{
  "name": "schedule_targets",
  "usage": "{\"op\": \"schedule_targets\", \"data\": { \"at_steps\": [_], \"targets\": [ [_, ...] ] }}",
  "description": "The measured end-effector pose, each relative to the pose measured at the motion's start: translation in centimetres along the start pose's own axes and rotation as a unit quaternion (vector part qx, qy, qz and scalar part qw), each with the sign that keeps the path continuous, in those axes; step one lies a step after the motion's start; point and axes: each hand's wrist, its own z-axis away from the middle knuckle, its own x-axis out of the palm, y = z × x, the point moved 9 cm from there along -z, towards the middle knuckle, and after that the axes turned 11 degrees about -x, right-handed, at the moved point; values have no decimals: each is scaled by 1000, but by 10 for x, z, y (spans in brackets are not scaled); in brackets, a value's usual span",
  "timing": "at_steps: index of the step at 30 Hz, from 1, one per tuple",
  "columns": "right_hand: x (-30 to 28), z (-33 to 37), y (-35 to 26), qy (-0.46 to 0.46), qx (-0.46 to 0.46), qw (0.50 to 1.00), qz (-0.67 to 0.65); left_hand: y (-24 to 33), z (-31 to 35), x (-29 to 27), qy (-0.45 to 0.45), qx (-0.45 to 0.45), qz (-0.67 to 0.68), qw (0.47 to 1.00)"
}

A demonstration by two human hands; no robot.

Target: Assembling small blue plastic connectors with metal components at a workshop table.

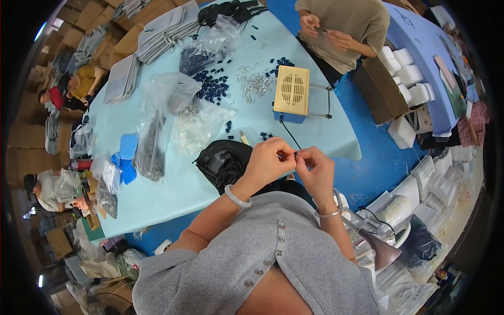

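Note:
Just over the table's near edge, my left hand [270,163] and my right hand [315,170] meet, fingertips pinched together on a small dark piece [295,155]. It is too small and too covered by fingers to name. Left of my left hand lies an open black bag [224,164] with dark cords inside. A beige and blue box-shaped device [292,94] with a grille on top and metal rods at its side stands beyond my hands. Small dark blue pieces [212,86] and clear pieces [253,84] lie in piles farther back.
Clear plastic bags [176,92] and grey flat cases [163,34] cover the left and far table [189,197]. Another person [346,31] works across the table, hands raised. A brown carton [379,89] and a hair-dryer-like grey object [379,251] are at my right.

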Motion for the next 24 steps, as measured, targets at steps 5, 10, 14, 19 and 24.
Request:
{"op": "schedule_targets", "data": {
  "at_steps": [5, 10, 14, 19, 24],
  "targets": [
    [8, 6, 21, -6, 122, 966, -229, -5, -2, 5, -56, -52, 39, 996],
    [10, 8, 23, -30, 149, 947, -282, -5, -1, 6, -105, -104, 54, 987],
    [10, 8, 23, -39, 160, 939, -302, -6, -1, 7, -113, -112, 47, 986],
    [9, 8, 23, -35, 166, 935, -311, -4, -1, 8, -118, -112, 51, 985],
    [8, 8, 24, -35, 173, 929, -325, -5, 0, 9, -132, -123, 77, 981]
  ]
}}
